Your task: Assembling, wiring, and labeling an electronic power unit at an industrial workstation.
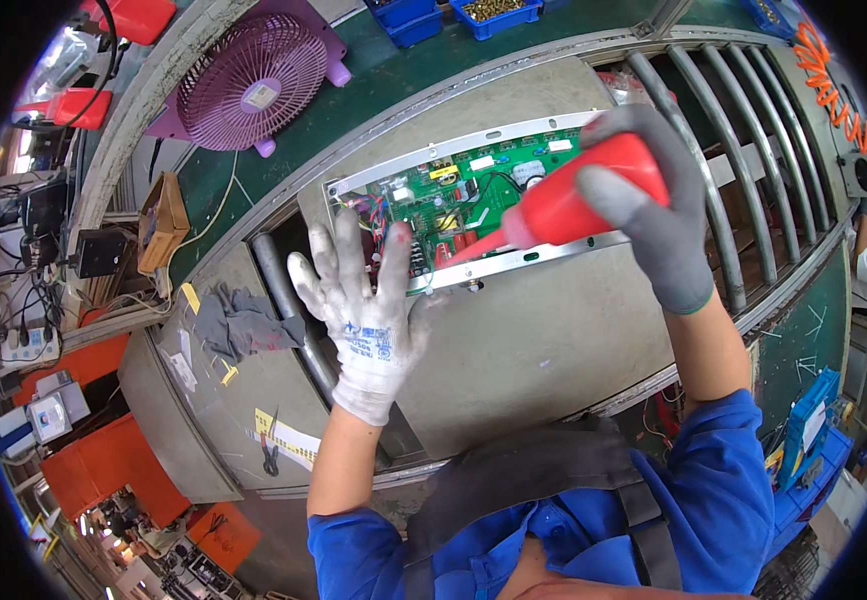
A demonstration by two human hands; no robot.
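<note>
Grey metal cabinet [534,340] lies across the green table [374,90], its green circuit board [454,195] exposed in a tray. My left hand [364,300], fingers spread, rests just beside the board. My right hand [654,200] squeezes a red bottle [579,200], nozzle over the board.

Red squeeze bottle [582,196] – green circuit board [459,200] – pink fan [252,82], grey rag [239,322].

A purple fan [254,82], grey rag [239,322], blue bins [454,15] and scissors [270,458] lie about.
</note>
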